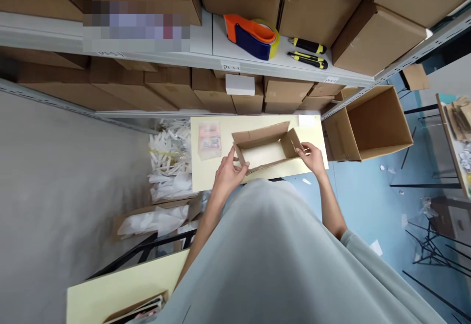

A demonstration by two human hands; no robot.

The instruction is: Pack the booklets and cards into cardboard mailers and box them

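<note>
A small brown cardboard box (262, 135) with its top open is tilted over the pale yellow table (198, 179). My left hand (230, 172) grips its near left corner, thumb and fingers on either side of the wall. At the right end, my right hand (311, 157) pinches the edge of the end panel. Pale surface shows inside the walls; I cannot tell whether it is the box's bottom or the tabletop. Left of the box lies a clear plastic packet (209, 140) with pink print. A white slip (306, 121) rests at the table's far right corner.
Above, a metal shelf (206, 56) holds cardboard boxes, an orange and blue tape dispenser (252, 37) and black-yellow utility knives (308, 45). A large open carton (379, 122) stands on the right. White scraps (171, 149) are piled left of the table. Behind-left is another table (121, 284).
</note>
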